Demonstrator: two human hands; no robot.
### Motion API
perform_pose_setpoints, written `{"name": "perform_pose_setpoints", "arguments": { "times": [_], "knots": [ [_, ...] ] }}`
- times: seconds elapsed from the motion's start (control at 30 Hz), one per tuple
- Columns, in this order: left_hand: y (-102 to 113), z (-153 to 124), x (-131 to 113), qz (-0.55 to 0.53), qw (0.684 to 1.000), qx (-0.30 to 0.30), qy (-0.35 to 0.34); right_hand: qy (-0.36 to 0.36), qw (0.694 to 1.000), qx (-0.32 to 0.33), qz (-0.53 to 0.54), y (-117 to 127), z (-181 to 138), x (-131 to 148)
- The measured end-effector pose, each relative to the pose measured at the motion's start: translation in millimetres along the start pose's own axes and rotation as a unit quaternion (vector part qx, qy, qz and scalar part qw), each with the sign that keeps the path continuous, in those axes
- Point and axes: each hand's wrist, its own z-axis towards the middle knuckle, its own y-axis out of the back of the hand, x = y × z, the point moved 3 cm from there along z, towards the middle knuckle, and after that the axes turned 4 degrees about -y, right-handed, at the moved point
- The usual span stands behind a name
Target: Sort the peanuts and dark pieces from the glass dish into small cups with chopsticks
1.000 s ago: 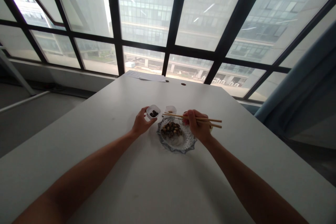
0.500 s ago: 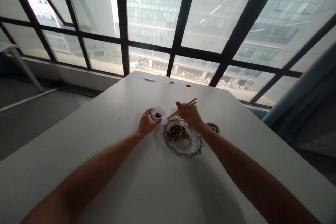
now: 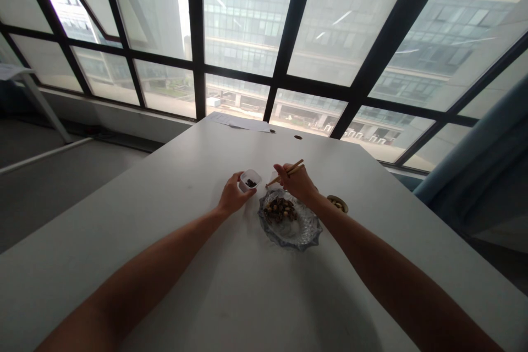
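My left hand is closed around a small clear plastic container, which has a few dark pieces at its bottom. Between the fingers of my right hand is a pair of wooden chopsticks, tips pointing down and left, just right of the container. Whether the tips pinch anything is too small to tell. Below them stands a scalloped glass bowl holding a mix of dark and pale nut-like pieces. Another clear container is partly hidden behind my right hand.
A small brownish dish with pale pieces sits right of the glass bowl, partly behind my right forearm. Paper sheets lie at the far edge of the white table. Windows rise beyond it, and a blue curtain hangs at right.
The chopsticks have tilted flatter and closed together, with their tips slightly nearer the held container. The whole view has shifted a little; my left hand keeps its hold.
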Motion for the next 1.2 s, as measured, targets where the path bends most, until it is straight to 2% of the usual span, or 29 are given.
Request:
{"name": "perform_pose_setpoints", "arguments": {
  "times": [0.23, 0.4, 0.47, 0.53, 0.6, 0.73, 0.87, 0.93, 1.0, 1.2],
  "knots": [
    [0.8, 0.3, 1.6, 0.003, 1.0, 0.006, 0.0, -0.01, 0.996, -0.034, 0.081, 13.2, -12.6, 5.2],
    [0.4, -0.4, -0.4, 0.023, 0.999, 0.035, 0.019, 0.02, 0.975, -0.144, 0.169, 27.3, -44.1, 20.0],
    [0.6, -1.2, -2.2, 0.026, 0.998, 0.051, 0.023, 0.063, 0.982, -0.108, 0.138, 23.6, -53.4, 26.3],
    [1.1, -2.0, -4.2, 0.028, 0.998, 0.062, 0.019, 0.105, 0.99, -0.039, 0.091, 16.6, -58.8, 30.7],
    [1.8, -2.5, -5.4, 0.036, 0.997, 0.065, 0.016, 0.114, 0.991, -0.009, 0.065, 12.7, -61.6, 31.2],
    [2.4, -2.5, -5.3, 0.057, 0.996, 0.067, 0.015, 0.096, 0.992, -0.031, 0.074, 16.9, -69.5, 24.5],
    [1.7, -1.8, -4.5, 0.079, 0.993, 0.084, 0.022, 0.036, 0.978, -0.139, 0.149, 38.2, -86.3, 4.3],
    [1.3, -1.7, -4.9, 0.085, 0.992, 0.093, 0.024, -0.007, 0.968, -0.171, 0.182, 48.5, -94.9, -8.8],
    [0.9, -1.7, -5.4, 0.093, 0.99, 0.099, 0.025, -0.027, 0.969, -0.161, 0.187, 54.1, -101.2, -19.2],
    [-0.1, -1.6, -5.2, 0.108, 0.988, 0.105, 0.029, 0.003, 0.986, -0.09, 0.139, 46.4, -108.6, -34.4]
  ]
}}
